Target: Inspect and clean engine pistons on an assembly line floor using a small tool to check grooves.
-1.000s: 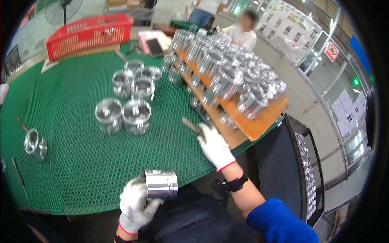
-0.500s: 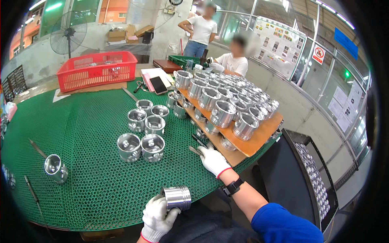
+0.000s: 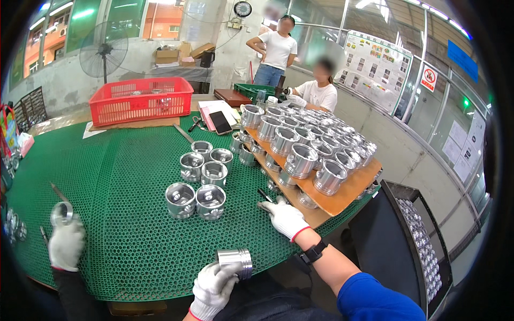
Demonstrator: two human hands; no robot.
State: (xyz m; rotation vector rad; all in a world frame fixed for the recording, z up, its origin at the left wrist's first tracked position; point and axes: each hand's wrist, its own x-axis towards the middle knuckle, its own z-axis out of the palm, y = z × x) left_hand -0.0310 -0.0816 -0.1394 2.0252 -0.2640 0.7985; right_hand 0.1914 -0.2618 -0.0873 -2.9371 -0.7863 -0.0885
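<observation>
My left hand (image 3: pixel 211 286), in a white knitted glove, is closed round a shiny metal piston (image 3: pixel 235 262) lying sideways, its ringed end facing right. Also gloved, my right hand (image 3: pixel 286 218) reaches to the table beside the stacked boards, fingers closed on a slim metal tool (image 3: pixel 264 207) that shows only in part. Just beyond those fingertips lies a black pen-like tool (image 3: pixel 264 195). Several upright pistons (image 3: pixel 210 202) stand in a group ahead of my left hand. At far left, another person's gloved hand (image 3: pixel 66 243), dark-sleeved and blurred, is at a piston (image 3: pixel 62 213).
A brown board (image 3: pixel 342 193) carrying many pistons sits on another loaded layer at right. The green mesh mat (image 3: pixel 134 251) covers the table. A red crate (image 3: pixel 142 111), a phone (image 3: pixel 220 122) and papers lie farther back. Two people are beyond the table. A black bin (image 3: pixel 393 241) stands right.
Another person's gloved hand has come in at the left and reached the lone piston. My view has shifted slightly. My left hand still holds its piston; the tool at my right fingers has turned.
</observation>
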